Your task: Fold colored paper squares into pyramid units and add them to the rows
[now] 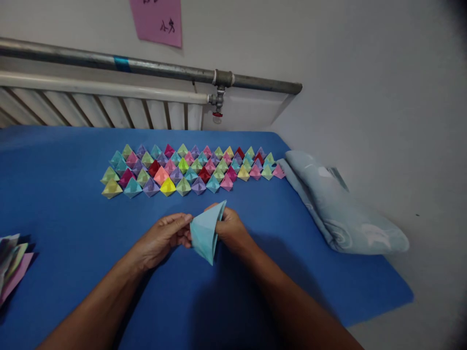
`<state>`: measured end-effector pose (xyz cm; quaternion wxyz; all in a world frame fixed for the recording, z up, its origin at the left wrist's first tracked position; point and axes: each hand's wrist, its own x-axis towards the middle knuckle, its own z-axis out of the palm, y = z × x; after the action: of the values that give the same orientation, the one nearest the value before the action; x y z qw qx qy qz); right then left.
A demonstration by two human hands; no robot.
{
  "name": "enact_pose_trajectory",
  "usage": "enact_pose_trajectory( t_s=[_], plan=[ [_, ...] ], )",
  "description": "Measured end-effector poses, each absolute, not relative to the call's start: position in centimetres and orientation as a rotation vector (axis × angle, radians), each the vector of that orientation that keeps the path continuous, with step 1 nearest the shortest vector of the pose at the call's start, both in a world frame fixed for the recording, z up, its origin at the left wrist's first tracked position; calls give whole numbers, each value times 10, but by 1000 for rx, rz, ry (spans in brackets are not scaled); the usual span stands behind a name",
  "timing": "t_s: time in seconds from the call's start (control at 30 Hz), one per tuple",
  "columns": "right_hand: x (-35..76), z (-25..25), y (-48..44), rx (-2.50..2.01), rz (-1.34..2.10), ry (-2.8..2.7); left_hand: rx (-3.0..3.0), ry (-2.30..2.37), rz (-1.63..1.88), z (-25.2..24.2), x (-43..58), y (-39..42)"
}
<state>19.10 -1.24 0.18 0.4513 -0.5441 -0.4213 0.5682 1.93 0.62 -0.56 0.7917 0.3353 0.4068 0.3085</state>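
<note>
A light blue sheet of folded paper (205, 231) is held between my two hands above the blue surface. My left hand (166, 236) pinches its left corner between thumb and fingers. On the other side, my right hand (230, 227) grips the paper, with its thumb at the folded layers and some fingers hidden behind them. Beyond my hands, several rows of small folded paper boats (183, 187) in many colours stand close together.
Loose coloured paper sheets (16, 272) lie at the left edge of the blue surface (83, 233). A folded pale blue blanket (339, 209) rests on the right by the wall. A radiator (102, 92) with a metal pipe (164, 69) and valve (219, 99) runs along the back.
</note>
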Motion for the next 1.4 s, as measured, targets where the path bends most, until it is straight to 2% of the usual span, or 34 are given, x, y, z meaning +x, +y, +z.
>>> enact_pose_trajectory(
  t_s=[0.17, 0.4, 0.63, 0.8, 0.9, 1.1, 1.17, 1.4],
  plan=[
    [190, -2, -15, -1341, 1144, -1211, 622, 892, 629, -2, 22, 3],
    [191, -6, -24, -1198, 685, -1884, 613, 952, 646, 0, 20, 2],
    [193, -3, -28, -1253, 536, -2202, 620, 970, 598, -1, 16, 5],
    [197, 2, -27, -1223, 646, -2236, 621, 1006, 622, -2, 14, 7],
    [205, 8, -24, -1172, 840, -2181, 668, 1048, 672, 0, 13, 8],
    [211, 18, -18, -1287, 1406, -1428, 792, 1058, 738, 2, 15, 5],
    [203, 17, -20, -1332, 1465, -1247, 805, 1048, 743, 2, 16, 2],
    [181, 7, -28, -1366, 1538, -1159, 821, 1053, 760, 5, 20, -1]
  ],
)
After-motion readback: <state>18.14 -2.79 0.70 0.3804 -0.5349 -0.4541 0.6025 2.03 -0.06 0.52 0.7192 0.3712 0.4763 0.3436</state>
